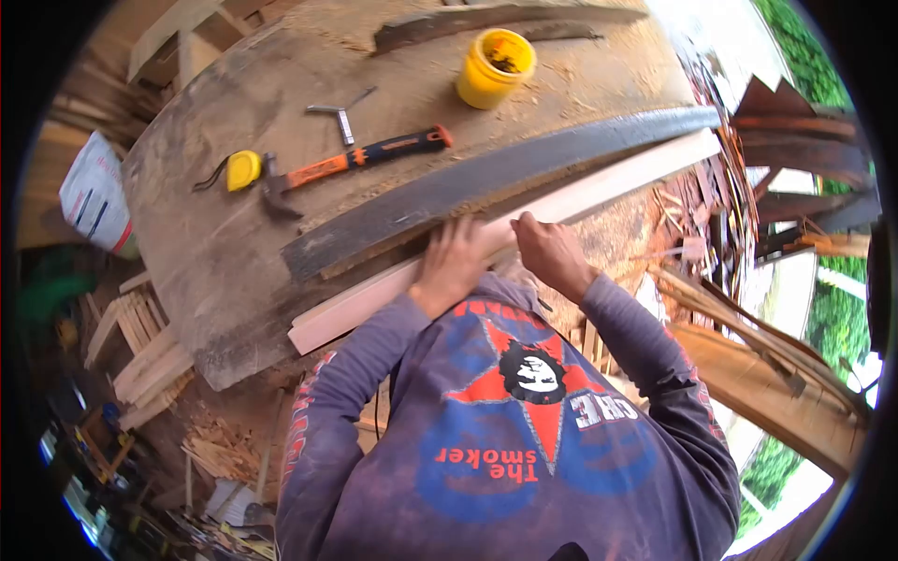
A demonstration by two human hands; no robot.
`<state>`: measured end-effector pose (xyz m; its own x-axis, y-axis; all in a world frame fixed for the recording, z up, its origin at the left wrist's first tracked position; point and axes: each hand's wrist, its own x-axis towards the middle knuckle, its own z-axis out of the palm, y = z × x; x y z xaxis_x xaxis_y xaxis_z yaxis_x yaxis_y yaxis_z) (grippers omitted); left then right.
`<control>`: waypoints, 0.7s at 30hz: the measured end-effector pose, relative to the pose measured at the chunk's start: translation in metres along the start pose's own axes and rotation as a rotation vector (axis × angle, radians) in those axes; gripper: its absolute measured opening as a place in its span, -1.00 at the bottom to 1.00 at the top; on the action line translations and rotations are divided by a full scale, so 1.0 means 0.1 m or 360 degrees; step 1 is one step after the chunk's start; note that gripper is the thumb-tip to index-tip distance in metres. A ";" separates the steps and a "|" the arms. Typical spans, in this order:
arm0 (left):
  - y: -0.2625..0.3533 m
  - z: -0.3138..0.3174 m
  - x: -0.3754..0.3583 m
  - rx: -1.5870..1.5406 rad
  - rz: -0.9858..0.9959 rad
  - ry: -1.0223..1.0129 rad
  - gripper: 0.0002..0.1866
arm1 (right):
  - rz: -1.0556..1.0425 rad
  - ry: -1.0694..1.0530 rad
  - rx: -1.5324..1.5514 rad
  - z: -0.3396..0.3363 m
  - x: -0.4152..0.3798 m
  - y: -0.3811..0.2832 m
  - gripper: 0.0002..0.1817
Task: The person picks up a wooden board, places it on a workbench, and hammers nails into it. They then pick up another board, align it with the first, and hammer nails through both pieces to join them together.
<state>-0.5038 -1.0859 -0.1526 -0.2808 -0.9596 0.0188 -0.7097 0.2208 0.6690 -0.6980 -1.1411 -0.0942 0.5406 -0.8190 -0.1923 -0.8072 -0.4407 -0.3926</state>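
Plainly, a pale, straight wooden batten (pixel 636 178) lies slantwise across the near side of the workbench (pixel 224 304), directly in front of the person, and both hands are at its middle. On the batten, the left hand (pixel 454 262) is spread fairly flat, fingers stretched out and blurred, with nothing visibly grasped. Just right of it along the batten, the right hand (pixel 554 251) has its fingers curled into a fist, knuckles up; whether something small is pinched inside cannot be told. Just beyond the batten, and running roughly along it, lies a dark, gently curved plank (pixel 468 178). Farther beyond the batten rests a claw hammer (pixel 365 157) with an orange and black handle, its head towards the left, and a yellow tape measure (pixel 244 170) sits beside that head. Also beyond the batten are a small metal tool (pixel 344 125) with splayed arms, a yellow plastic jar (pixel 482 86) with dark contents, and, farthest off, a rough curved offcut (pixel 449 26). Well to the left of the batten stands a white sack (pixel 96 196). On the batten's near side is the person's printed purple sweatshirt (pixel 533 439).
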 end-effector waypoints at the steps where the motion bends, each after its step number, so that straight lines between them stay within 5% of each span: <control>1: 0.07 -0.04 0.06 -0.0005 0.0155 -0.0144 -0.36 | 0.0013 -0.0079 -0.0017 -0.03 0.03 -0.01 -0.77; 3: 0.17 0.03 0.22 -0.0520 0.0208 0.0270 -0.47 | -0.0023 -0.0175 -0.0142 -0.19 0.07 -0.07 -0.77; 5: 0.08 0.26 0.35 -0.0771 0.0247 0.0332 -0.60 | -0.0401 -0.0302 -0.0326 -0.27 0.11 0.07 -0.65; 7: 0.04 0.23 0.37 -0.0822 0.0246 0.0265 -0.64 | 0.0076 -0.0431 -0.0524 -0.62 0.24 -0.24 -0.48; 8: 0.03 0.21 0.38 -0.0878 0.0278 0.0139 -0.66 | 0.0056 -0.0244 -0.0457 -0.74 0.32 -0.35 -0.37; 13: 0.00 0.26 0.39 -0.0716 0.0277 0.0110 -0.73 | -0.0610 0.0349 -0.0112 -0.72 1.27 -1.28 -0.56; 16: -0.13 0.45 0.46 -0.0658 0.0372 -0.0075 -0.52 | -0.0969 0.0022 -0.0077 -0.05 2.07 -1.66 -0.68; 17: -0.14 0.35 0.37 -0.0321 0.0679 0.0230 -0.43 | -0.0976 -0.0087 -0.0102 0.22 2.30 -1.71 -0.69; 19: -0.04 -0.20 0.18 -0.0876 0.0191 -0.0391 -0.33 | -0.0921 -0.0403 -0.0314 0.85 2.72 -1.53 -0.63; 20: -0.06 -0.12 0.15 -0.1089 0.0065 -0.0419 -0.31 | -0.0795 -0.0560 -0.0441 0.75 2.67 -1.66 -0.55; 21: -0.12 -0.05 0.17 -0.1309 -0.0070 -0.0448 -0.30 | -0.0865 -0.0322 -0.0483 0.89 2.67 -1.62 -0.52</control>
<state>-0.4968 -1.1055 -0.1566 -0.4904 -0.8615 -0.1314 -0.0621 -0.1158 0.9913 -0.4016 -1.2550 -0.1622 0.9006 -0.3779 -0.2148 -0.4212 -0.8809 -0.2161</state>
